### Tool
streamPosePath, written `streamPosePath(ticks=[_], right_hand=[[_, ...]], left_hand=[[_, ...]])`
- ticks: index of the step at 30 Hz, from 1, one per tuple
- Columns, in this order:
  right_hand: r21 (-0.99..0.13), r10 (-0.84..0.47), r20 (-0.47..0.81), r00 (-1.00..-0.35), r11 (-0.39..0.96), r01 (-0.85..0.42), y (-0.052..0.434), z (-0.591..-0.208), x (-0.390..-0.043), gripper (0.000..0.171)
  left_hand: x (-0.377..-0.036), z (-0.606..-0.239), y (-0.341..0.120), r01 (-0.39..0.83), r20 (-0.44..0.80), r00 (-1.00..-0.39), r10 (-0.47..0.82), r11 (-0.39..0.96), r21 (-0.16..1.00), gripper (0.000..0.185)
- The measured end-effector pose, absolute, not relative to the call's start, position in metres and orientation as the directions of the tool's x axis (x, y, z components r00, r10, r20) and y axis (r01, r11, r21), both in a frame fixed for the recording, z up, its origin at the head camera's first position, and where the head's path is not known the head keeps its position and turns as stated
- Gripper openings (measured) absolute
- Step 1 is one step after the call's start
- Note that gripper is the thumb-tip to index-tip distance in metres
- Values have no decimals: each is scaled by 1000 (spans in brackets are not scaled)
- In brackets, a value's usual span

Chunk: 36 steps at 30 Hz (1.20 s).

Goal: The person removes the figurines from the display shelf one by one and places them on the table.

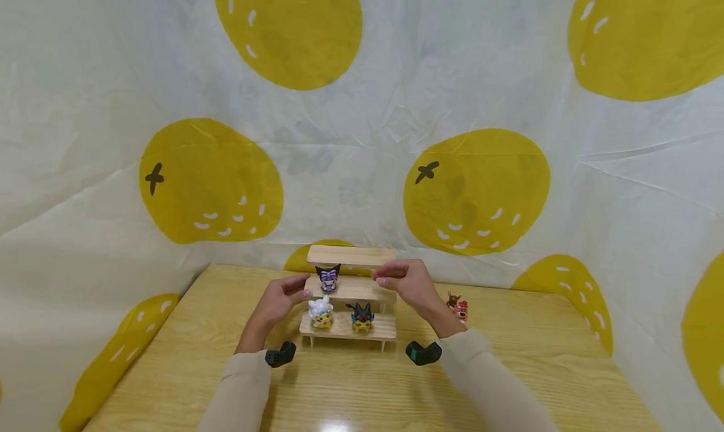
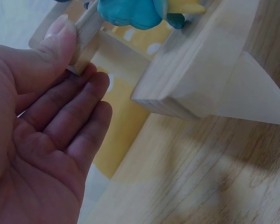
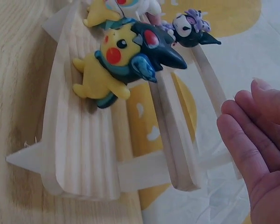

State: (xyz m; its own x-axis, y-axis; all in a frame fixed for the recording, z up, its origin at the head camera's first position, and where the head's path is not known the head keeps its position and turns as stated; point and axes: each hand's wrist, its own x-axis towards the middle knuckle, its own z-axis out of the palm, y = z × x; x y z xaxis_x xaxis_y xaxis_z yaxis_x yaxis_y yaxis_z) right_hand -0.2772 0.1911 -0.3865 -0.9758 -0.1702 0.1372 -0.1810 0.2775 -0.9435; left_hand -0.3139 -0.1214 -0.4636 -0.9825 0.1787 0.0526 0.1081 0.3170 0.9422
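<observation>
Stepped wooden shelf (image 1: pixel 347 290) on desk (image 1: pixel 509 382), hands at either end.
Lowest step: white-hooded figure (image 1: pixel 321 312), black-hooded figure (image 1: pixel 362 316). Left hand (image 1: pixel 278 301) grip loose, thumb touching middle step's end; right hand (image 1: pixel 408 284) fingers relaxed beside shelf. Purple-eared figure (image 1: pixel 329 278) on middle step.

Bare tabletop (image 1: pixel 351 388) before shelf (image 1: pixel 347 327)

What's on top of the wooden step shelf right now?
The wooden step shelf carries a purple figure on its middle step, a white figure and a dark-hooded yellow figure below. Top step looks bare.
</observation>
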Motion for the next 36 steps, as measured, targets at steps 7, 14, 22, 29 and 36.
streamPosePath(ticks=[7,14,22,29,36], right_hand=[[-946,-164,133,-977,274,-175,177,-386,-281,19],[-938,-172,147,-974,287,-192,158,-378,-286,18],[-938,-151,139,-979,298,-179,146,-381,-293,20],[-938,-138,139,-981,298,-175,134,-377,-295,18],[-923,-100,165,-981,334,-189,119,-375,-297,16]], left_hand=[[-315,-464,-124,135,71,-977,202,322,937,51],[-315,-464,-130,152,89,-976,199,326,933,51],[-317,-466,-130,142,80,-976,201,319,937,51],[-316,-468,-127,144,81,-976,202,320,936,50],[-318,-467,-123,137,77,-978,196,314,939,49]])
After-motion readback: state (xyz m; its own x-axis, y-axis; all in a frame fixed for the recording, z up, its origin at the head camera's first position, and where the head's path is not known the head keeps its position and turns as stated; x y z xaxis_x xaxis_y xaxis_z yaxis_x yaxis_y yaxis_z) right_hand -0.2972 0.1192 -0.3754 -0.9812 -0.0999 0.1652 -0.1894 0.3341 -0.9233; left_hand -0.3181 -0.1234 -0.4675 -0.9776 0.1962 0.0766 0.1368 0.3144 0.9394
